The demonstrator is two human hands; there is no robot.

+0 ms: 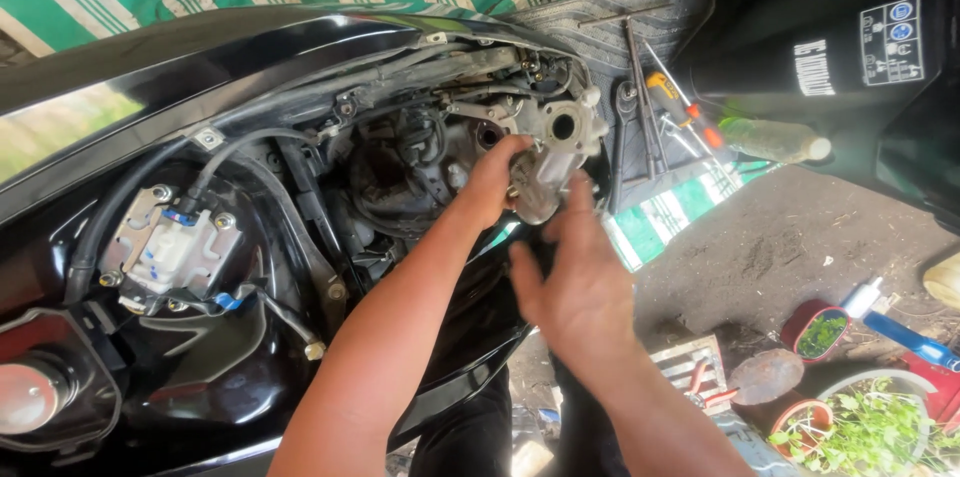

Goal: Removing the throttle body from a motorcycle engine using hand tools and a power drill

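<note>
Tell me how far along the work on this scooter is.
Done: the scooter's bodywork is off, baring the engine bay. In hand: the left hand grips a grey metal engine part; the right hand hovers open just below it. Left: a screwdriver still lies on the footboard; the bay stays uncovered.

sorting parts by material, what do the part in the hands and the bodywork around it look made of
Engine part: looks like cast metal, probably aluminium; dull pale grey, machined round bore. Body panel: glossy black, likely painted plastic; mirror-like reflections. The left hand grips the part; the right hand is open beside it.
</note>
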